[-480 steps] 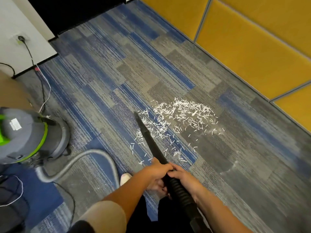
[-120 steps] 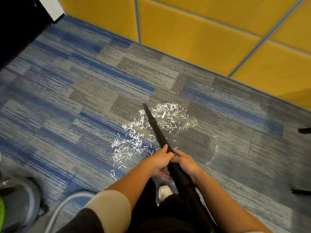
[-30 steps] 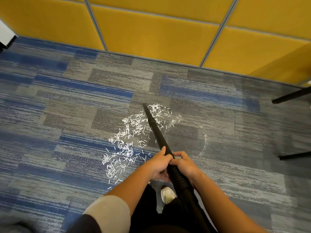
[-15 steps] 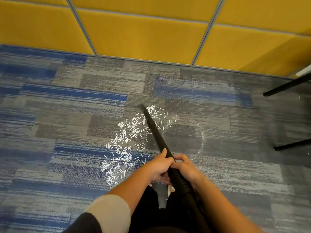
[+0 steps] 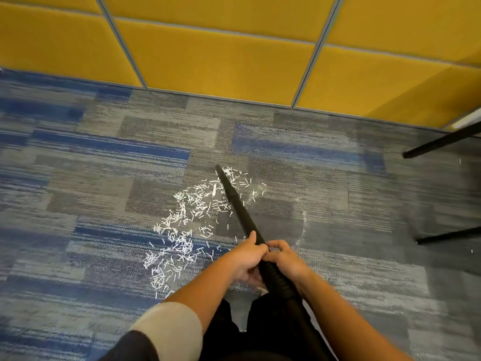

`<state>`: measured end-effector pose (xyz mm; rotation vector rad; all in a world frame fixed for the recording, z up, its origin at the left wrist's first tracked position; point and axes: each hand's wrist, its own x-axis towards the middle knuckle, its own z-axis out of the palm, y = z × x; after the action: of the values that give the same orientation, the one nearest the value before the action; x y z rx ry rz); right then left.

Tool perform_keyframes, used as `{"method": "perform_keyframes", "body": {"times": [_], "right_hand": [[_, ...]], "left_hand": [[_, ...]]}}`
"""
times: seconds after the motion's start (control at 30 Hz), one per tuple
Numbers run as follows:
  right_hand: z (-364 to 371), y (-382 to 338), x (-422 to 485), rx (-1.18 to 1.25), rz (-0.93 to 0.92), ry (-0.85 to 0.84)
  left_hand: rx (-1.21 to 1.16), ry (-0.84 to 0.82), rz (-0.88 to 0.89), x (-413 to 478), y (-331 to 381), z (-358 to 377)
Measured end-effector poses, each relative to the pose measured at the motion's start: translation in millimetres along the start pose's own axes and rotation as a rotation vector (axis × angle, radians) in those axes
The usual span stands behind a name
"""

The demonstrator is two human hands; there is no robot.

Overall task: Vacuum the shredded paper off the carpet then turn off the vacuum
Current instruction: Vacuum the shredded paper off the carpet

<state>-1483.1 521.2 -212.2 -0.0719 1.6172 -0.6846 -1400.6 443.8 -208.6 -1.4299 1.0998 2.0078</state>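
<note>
Shredded white paper (image 5: 182, 230): lay on the blue-and-grey striped carpet (image 5: 78, 178), in a band running from 12 o'clock round to 9 o'clock of the hands.
Change: since sixteen seconds before, the patch had thinned at 3 o'clock of the wand, and most strips now sat on its 9 o'clock side.
Long black plastic vacuum wand (image 5: 235, 204): tip down among strips at the band's far end.
Left hand (image 5: 246, 259): fingers curled round the wand.
Right hand (image 5: 285, 259): wrapped round the wand's ribbed section, touching the left.
</note>
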Motion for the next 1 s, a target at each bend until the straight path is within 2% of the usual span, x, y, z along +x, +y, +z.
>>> {"method": "perform_keyframes", "body": {"times": [0.27, 0.4, 0.6, 1.0], "right_hand": [[-23, -1, 7, 0.086, 0.010, -0.039], [-29, 0, 12, 0.025, -0.001, -0.032], [-35, 2, 7, 0.060, 0.001, -0.060], [-12, 10, 0, 0.080, 0.018, -0.086]], "left_hand": [[0.004, 0.002, -0.002, 8, 12, 15], [-0.004, -0.001, -0.002, 8, 16, 20], [0.016, 0.007, 0.004, 7, 16, 28], [-0.014, 0.006, -0.002, -4, -5, 18]]}}
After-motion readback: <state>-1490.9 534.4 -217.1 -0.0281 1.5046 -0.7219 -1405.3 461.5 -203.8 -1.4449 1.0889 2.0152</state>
